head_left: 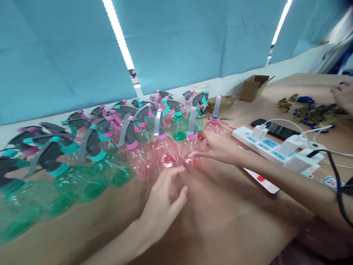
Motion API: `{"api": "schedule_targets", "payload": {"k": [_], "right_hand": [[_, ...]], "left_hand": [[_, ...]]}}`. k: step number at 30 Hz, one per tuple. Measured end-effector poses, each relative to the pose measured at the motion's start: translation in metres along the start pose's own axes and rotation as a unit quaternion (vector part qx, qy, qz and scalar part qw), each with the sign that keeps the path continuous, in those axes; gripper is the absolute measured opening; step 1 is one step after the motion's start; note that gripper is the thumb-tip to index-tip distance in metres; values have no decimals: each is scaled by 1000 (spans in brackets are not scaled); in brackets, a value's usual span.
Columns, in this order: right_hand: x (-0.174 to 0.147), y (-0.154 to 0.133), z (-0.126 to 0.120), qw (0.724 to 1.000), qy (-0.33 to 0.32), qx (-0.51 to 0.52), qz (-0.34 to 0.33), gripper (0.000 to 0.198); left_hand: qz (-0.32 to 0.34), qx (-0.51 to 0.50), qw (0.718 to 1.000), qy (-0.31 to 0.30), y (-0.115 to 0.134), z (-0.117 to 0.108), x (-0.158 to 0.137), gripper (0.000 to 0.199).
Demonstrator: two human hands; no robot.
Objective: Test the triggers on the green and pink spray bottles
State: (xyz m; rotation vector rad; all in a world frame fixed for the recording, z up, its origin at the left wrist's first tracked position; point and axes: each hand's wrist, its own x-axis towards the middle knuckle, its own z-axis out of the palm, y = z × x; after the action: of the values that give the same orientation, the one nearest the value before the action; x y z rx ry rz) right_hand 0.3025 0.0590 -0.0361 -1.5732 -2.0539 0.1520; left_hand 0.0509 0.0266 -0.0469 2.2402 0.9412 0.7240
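My right hand (pixel 216 146) is wrapped round a see-through pink spray bottle (pixel 192 141), its thumb across the front of the bottle's body. This bottle stands upright with a grey trigger and a pink collar. My left hand (pixel 162 195) is open over the table, thumb and fingers apart. Just beyond its fingertips stands another pink spray bottle (pixel 165 149); I cannot tell whether they touch. Left of it are a third pink spray bottle (pixel 139 156) and several green spray bottles (pixel 79 180) with turquoise collars. More spray bottles crowd together behind, partly hidden.
A white power strip (pixel 259 145) with plugged-in chargers lies to the right, beside a dark phone (pixel 271 129) and a lit phone (pixel 261 180). Farther back are a cardboard box (pixel 252 88) and gold-coloured pieces (pixel 317 114). Another person's hand (pixel 343 95) shows at the right edge.
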Motion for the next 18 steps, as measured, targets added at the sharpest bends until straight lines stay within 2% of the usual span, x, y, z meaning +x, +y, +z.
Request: {"api": "schedule_targets", "payload": {"k": [2,6,14,18], "right_hand": [[12,4,1,1000,-5,-16,13,51],[33,9,0,998,-20,-45,30,51],[49,9,-2,998,-46,-46,20,45],[48,4,-3,998,-42,-34,28,51]], "left_hand": [[18,35,999,-37,-13,6,-17,30],[57,61,995,-50,-30,22,-26,33],[84,68,991,-75,-23,35,-5,35],[85,65,991,-84,-21,39,7,34]]}}
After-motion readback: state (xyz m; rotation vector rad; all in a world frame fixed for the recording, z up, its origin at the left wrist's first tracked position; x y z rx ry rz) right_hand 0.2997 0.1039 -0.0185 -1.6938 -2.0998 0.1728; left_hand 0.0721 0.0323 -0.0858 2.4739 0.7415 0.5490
